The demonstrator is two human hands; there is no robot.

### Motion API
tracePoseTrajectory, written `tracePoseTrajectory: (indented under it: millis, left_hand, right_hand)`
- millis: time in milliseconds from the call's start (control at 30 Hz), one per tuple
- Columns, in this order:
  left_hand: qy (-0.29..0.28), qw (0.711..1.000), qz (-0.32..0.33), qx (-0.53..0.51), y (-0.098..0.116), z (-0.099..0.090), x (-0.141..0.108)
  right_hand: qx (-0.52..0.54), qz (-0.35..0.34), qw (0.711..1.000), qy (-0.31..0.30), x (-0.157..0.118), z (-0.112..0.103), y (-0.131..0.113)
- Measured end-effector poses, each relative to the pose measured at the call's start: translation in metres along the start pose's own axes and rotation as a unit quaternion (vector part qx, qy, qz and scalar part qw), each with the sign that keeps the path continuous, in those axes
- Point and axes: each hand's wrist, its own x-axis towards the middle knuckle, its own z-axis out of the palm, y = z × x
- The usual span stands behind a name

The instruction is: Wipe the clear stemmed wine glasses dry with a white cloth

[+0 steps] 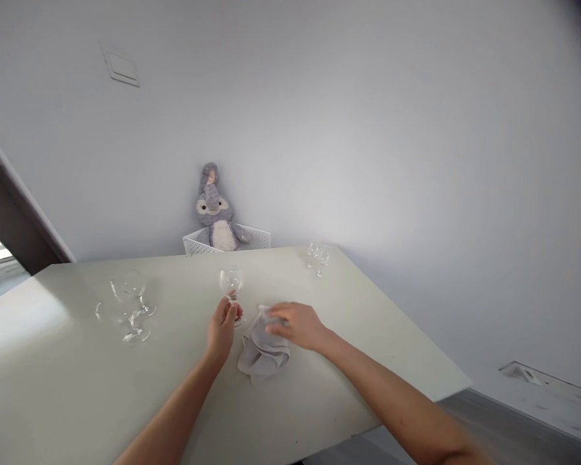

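My left hand (226,323) is closed around the stem of a clear wine glass (231,279), which is upright near the middle of the table. Right beside it lies a crumpled light grey cloth (265,352). Over the cloth's upper right part is my right hand (297,325), its fingers apart and reaching left; whether they touch the fabric I cannot tell. To the left, a group of clear stemmed glasses (134,316) stands close together. Some smaller stemmed glasses (318,259) are at the far right corner.
A pale table (184,400) carries everything, its back edge near a plain wall. Behind that edge, a grey plush toy (214,210) sits in a white perforated basket (196,244). A light switch (122,66) is on the wall, and a dark frame (14,200) slants at the left.
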Motion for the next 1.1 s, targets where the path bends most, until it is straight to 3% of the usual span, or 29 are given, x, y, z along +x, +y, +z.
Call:
tracePoseTrajectory:
  millis: [67,100,200,333,467,567,700,833,933,1100]
  left_hand:
    - [-0.017,1.000,0.019,0.013,0.000,0.003,-0.003]
    - [-0.028,0.999,0.029,0.025,0.000,0.006,-0.006]
    - [-0.084,0.992,0.072,0.065,0.001,0.014,-0.015]
    - [-0.152,0.975,0.138,0.085,0.003,0.020,-0.022]
    - [-0.151,0.970,0.170,0.090,-0.001,0.019,-0.021]
    - [-0.119,0.970,0.183,0.106,-0.004,0.017,-0.019]
    - [-0.037,0.985,0.132,0.101,0.000,0.013,-0.016]
    - [0.026,0.996,0.057,0.060,0.004,0.009,-0.012]
    - [0.047,0.998,0.032,0.023,0.000,0.008,-0.008]
    - [0.067,0.998,0.011,-0.001,-0.007,0.006,-0.004]
  right_hand:
    - [0.039,0.056,0.994,0.091,0.004,-0.003,-0.006]
    - [0.070,0.068,0.990,0.105,0.007,-0.002,-0.007]
    - [0.205,0.073,0.972,0.083,0.015,0.017,-0.009]
    - [0.366,0.096,0.917,0.123,0.018,0.044,-0.019]
    - [0.451,0.108,0.874,0.146,0.021,0.040,-0.019]
    - [0.435,0.158,0.862,0.207,0.029,0.021,0.008]
    - [0.286,0.271,0.855,0.337,0.030,-0.003,0.076]
    - [0.193,0.332,0.846,0.369,0.017,-0.014,0.133]
    - [0.182,0.346,0.839,0.377,0.011,-0.017,0.155]
    - [0.193,0.346,0.832,0.387,0.018,-0.019,0.169]
